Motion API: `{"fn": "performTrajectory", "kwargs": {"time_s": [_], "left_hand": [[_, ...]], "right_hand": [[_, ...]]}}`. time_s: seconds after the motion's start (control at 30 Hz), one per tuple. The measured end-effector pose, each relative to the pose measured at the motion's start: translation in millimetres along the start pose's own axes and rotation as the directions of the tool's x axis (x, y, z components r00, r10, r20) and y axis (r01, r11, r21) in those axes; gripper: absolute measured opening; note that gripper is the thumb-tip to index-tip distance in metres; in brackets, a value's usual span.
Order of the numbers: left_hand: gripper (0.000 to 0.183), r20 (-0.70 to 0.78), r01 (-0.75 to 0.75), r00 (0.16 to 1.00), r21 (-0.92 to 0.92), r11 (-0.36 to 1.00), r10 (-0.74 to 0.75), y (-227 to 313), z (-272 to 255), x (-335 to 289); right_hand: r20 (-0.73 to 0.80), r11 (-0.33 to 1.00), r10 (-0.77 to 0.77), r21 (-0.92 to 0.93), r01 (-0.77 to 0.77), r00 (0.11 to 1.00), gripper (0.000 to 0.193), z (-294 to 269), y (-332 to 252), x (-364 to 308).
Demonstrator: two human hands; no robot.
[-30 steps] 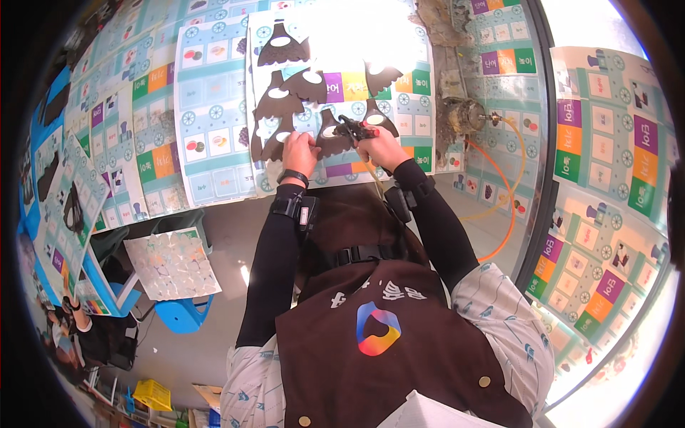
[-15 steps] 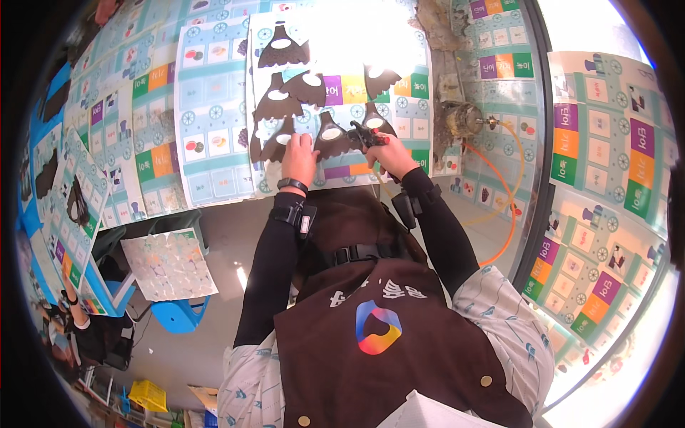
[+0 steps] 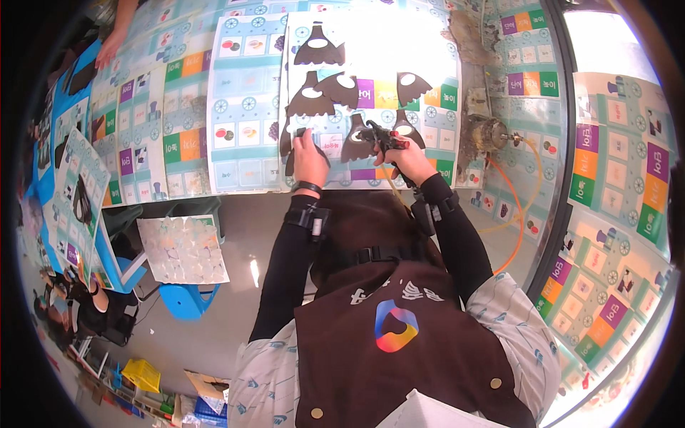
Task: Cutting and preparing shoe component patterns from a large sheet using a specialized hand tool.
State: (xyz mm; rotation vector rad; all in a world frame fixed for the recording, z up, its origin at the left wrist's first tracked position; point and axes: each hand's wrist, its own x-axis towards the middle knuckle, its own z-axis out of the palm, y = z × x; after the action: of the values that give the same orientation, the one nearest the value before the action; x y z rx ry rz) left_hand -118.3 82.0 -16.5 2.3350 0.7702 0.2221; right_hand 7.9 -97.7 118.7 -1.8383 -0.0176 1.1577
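Several flat dark brown cut-out pieces (image 3: 318,51) lie on the printed sheet, each with a narrow neck, a scalloped edge and a pale oval in the middle. My left hand (image 3: 312,164) is closed over one of them at the left of the bottom row, its fingers hiding part of it. In my right hand (image 3: 414,161) is a black spray gun (image 3: 383,135) with a red part, its nozzle pointing left above another brown piece (image 3: 355,144). A thin yellowish hose hangs below the gun.
A crusted metal pot (image 3: 487,133) with orange (image 3: 515,192) and yellow hoses stands right of the sheet. At far left, another person's hand (image 3: 108,51) reaches over the table. A blue stool (image 3: 187,299) and a yellow basket (image 3: 142,374) are at lower left.
The view has shifted, so the table sits further right. My left hand has drawn a brown piece leftward, away from its neighbour. Another person's arm has appeared at upper left.
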Motion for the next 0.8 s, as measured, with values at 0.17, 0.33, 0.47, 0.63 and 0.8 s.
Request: {"fn": "performTrajectory", "kwargs": {"time_s": [0.17, 0.33, 0.47, 0.63, 0.8], "left_hand": [[0.063, -0.123, 0.191, 0.978, 0.208, 0.959, -0.168, 8.1, -26.3, -18.8], [0.053, -0.076, 0.271, 0.962, 0.200, 0.941, -0.261, -12.2, -34.6, -39.8], [0.043, -0.017, 0.295, 0.954, -0.132, 0.946, -0.299, -24.5, -21.5, -32.8], [0.037, -0.057, 0.368, 0.911, -0.328, 0.870, -0.408, -17.0, -9.2, -16.9], [0.037, 0.045, 0.439, 0.892, -0.327, 0.837, -0.450, -25.8, -10.8, -20.0]], "right_hand": [[0.001, 1.000, 0.012, -0.020, -0.012, 1.000, 0.022, 5.7, -2.5, -2.2], [0.073, 0.999, -0.041, 0.015, 0.040, 0.996, 0.021, 15.2, -1.3, 1.4], [0.099, 0.999, -0.038, -0.005, 0.038, 0.994, 0.021, 27.0, -2.7, 7.9], [0.126, 0.994, -0.059, -0.082, 0.070, 0.990, 0.020, 45.8, -8.9, 17.1], [0.119, 0.970, -0.087, -0.218, 0.112, 0.989, 0.022, 57.8, -15.6, 27.8]]}}
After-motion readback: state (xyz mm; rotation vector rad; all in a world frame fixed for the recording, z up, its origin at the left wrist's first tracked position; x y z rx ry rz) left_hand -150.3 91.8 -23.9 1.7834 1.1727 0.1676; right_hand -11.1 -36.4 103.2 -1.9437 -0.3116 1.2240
